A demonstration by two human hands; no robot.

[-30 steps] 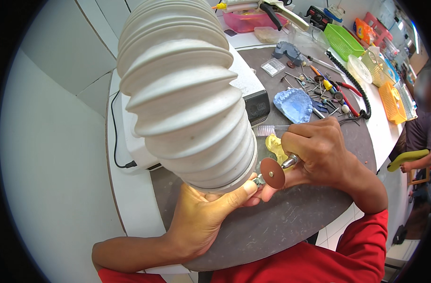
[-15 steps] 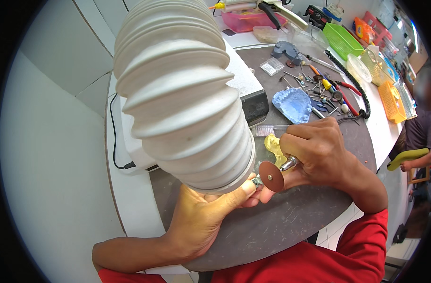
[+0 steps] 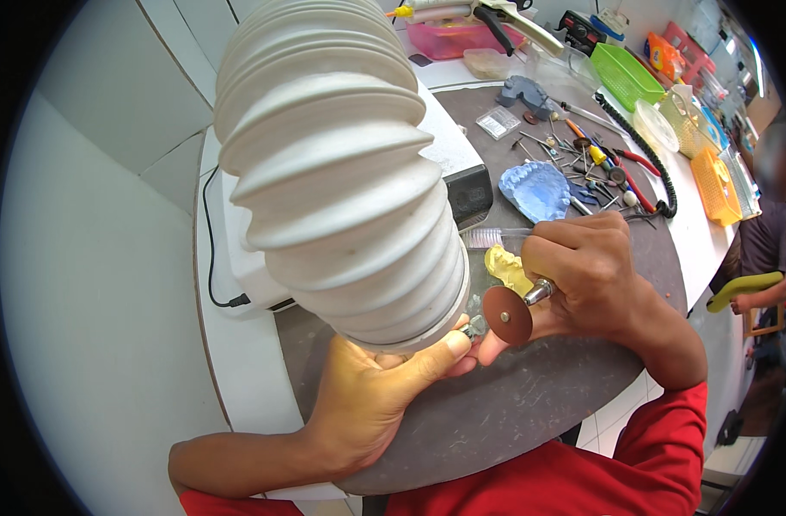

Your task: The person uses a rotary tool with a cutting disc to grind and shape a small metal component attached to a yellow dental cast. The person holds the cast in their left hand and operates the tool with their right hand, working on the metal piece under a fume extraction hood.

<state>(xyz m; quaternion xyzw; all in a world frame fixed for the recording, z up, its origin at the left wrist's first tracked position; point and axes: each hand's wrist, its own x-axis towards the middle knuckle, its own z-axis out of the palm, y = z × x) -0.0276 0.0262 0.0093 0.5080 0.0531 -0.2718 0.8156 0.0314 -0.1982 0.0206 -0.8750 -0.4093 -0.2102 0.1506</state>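
Note:
Under the mouth of a wide white ribbed hose (image 3: 350,189), my left hand (image 3: 376,387) is closed, pinching a small shiny metal piece (image 3: 474,327) between thumb and fingers. The hose end hides part of those fingers. My right hand (image 3: 586,275) is wrapped round a rotary handpiece (image 3: 540,291), whose body is mostly covered by the hand. At its tip, a flat brown cutting disc (image 3: 507,316) stands beside the metal piece; I cannot tell whether they touch. A right fingertip rests near the left fingers. Just beyond the disc lies a yellow dental cast (image 3: 507,267).
A blue dental cast (image 3: 535,191), a grey cast (image 3: 528,95), scattered burs and red-handled pliers (image 3: 636,161) lie on the dark work mat (image 3: 461,421). Behind my right hand is a brush (image 3: 487,238). A coiled black cord (image 3: 642,142) runs at right. Another person (image 3: 762,232) is beyond the table.
The disc and my right hand have shifted slightly right, drawing the disc off the metal piece it partly overlapped in view. My left hand keeps its hold nearly in place.

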